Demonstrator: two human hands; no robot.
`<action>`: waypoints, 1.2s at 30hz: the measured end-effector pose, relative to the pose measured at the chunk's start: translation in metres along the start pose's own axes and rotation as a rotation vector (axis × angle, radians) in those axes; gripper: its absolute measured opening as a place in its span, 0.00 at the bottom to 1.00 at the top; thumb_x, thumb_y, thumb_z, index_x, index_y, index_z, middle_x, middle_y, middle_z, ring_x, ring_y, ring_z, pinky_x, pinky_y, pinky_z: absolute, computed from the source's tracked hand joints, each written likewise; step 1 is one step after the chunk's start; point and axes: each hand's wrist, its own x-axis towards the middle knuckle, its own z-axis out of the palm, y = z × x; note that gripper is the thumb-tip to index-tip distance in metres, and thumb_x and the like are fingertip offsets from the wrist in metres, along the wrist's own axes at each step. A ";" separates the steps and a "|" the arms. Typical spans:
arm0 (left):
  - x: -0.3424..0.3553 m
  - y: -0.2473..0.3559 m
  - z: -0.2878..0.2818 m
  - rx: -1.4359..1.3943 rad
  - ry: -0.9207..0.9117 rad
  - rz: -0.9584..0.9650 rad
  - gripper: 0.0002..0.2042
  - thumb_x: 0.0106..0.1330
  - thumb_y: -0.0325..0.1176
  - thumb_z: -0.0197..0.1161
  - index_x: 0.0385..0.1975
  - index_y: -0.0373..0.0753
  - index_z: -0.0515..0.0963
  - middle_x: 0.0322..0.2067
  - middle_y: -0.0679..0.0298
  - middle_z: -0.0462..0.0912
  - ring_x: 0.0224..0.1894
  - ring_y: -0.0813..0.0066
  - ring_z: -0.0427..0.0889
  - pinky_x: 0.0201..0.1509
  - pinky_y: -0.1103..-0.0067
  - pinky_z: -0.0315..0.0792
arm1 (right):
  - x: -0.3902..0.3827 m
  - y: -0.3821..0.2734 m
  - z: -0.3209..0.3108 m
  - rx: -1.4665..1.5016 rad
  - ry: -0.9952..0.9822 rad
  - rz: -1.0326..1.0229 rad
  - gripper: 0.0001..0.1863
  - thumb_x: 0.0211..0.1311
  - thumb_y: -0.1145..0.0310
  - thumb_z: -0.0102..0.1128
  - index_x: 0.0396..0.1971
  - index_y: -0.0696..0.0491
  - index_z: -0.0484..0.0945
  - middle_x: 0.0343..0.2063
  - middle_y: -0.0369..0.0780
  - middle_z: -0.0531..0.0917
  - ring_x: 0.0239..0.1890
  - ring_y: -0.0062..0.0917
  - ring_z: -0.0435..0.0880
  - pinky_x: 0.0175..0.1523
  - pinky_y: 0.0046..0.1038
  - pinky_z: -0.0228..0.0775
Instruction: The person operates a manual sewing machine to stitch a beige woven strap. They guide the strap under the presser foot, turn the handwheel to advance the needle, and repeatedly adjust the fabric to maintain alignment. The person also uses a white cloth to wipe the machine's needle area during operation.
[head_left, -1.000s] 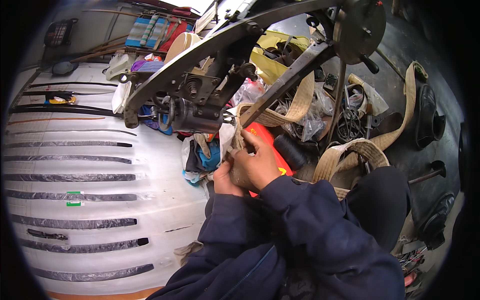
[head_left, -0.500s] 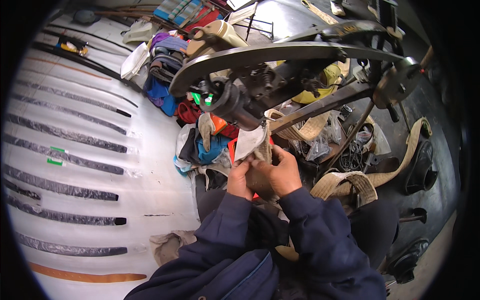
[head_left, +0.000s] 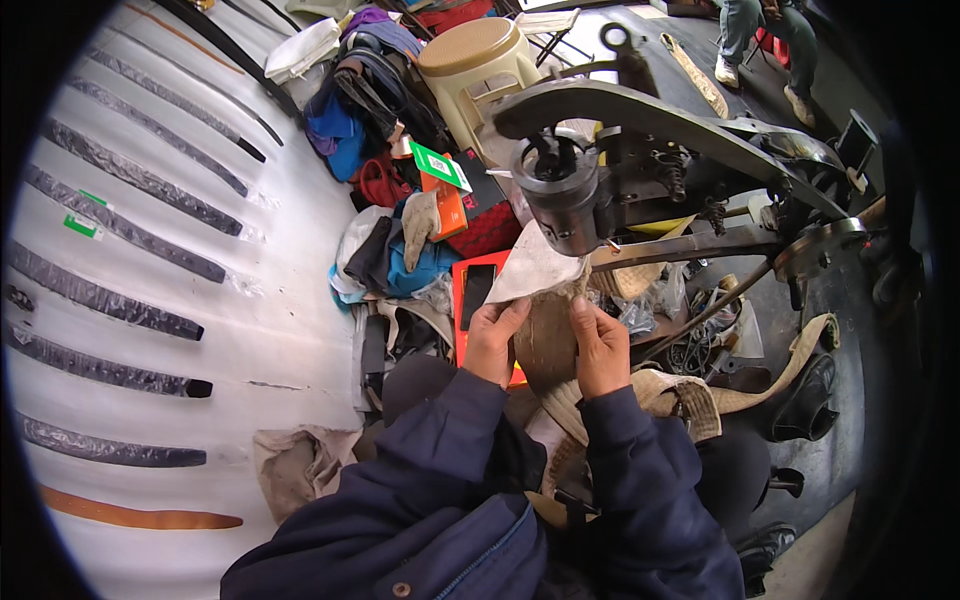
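Observation:
A manual sewing machine with a round dark metal head stands right in front of me. Under its head lies a white piece of cloth, joined or laid against a wide brown woven strap that runs down to my lap. My left hand pinches the left edge of the cloth and strap between thumb and fingers. On the opposite edge, my right hand is closed with its thumb pointing up along the strap. The needle area is mostly hidden behind the head.
Beige strap coils lie at the right. Wrapped dark strips and a brown strip rest on a white surface at left. Ahead are a beige stool, piled bags and a red box with a phone. Another person's legs show far right.
My hands have moved apart, spreading the strap and cloth flat below the machine head. The view has shifted, and the machine head appears turned, with its arm now pointing differently.

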 end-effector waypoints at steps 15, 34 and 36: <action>0.002 -0.008 0.002 -0.048 -0.053 0.000 0.14 0.73 0.30 0.57 0.55 0.34 0.77 0.51 0.66 0.81 0.51 0.80 0.77 0.56 0.82 0.69 | 0.002 -0.001 -0.009 -0.310 0.033 -0.046 0.17 0.74 0.63 0.57 0.29 0.62 0.80 0.25 0.26 0.78 0.29 0.08 0.69 0.33 0.17 0.63; 0.001 0.009 -0.003 0.751 0.265 0.267 0.14 0.62 0.37 0.73 0.30 0.29 0.82 0.23 0.69 0.83 0.25 0.86 0.75 0.29 0.81 0.69 | 0.012 -0.001 -0.009 -0.160 0.010 0.057 0.23 0.71 0.59 0.58 0.18 0.58 0.70 0.13 0.28 0.66 0.21 0.09 0.62 0.25 0.22 0.55; 0.004 0.007 0.005 0.728 0.255 0.430 0.13 0.60 0.36 0.74 0.28 0.31 0.81 0.21 0.66 0.83 0.21 0.83 0.75 0.27 0.79 0.69 | 0.011 -0.003 -0.009 -0.155 0.014 0.052 0.23 0.71 0.59 0.58 0.19 0.59 0.72 0.13 0.28 0.67 0.21 0.09 0.62 0.25 0.22 0.56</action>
